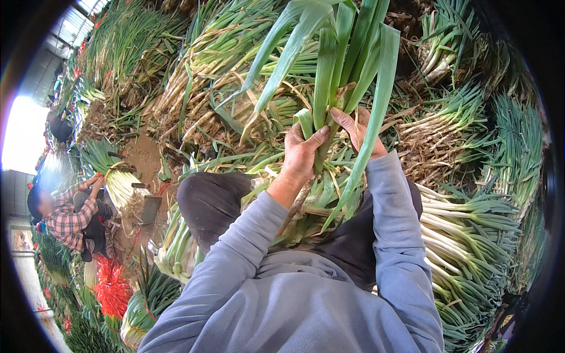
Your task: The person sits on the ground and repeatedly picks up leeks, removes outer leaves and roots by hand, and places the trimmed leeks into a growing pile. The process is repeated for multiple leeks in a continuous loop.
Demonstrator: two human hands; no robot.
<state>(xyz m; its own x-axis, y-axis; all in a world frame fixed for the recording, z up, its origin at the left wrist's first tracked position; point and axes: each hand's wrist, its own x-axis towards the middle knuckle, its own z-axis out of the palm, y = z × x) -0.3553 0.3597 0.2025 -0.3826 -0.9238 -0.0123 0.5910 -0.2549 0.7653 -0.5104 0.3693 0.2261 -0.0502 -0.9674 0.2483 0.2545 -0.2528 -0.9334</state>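
Observation:
My left hand [301,152] grips the stalk of a large green onion [325,152], thumb against its side, in front of my body. Higher up, my right hand [363,132] pinches the same onion where the leaves part from the stalk, its thumb in front and its fingers partly hidden. Broad green leaves fan out above both hands, and one long leaf hangs down across my right wrist. The lower stalk slants down toward my lap, its root end hard to make out. Loose leaf trimmings [335,185] lie between my knees.
Pale-stemmed onions [446,247] are heaped at my right. Untrimmed onions with dry roots [194,101] lie ahead. On the left, a person in a plaid shirt [73,216] holds an onion bundle [121,187] on a metal stand [151,209]. Red plastic ties [110,284] hang nearby.

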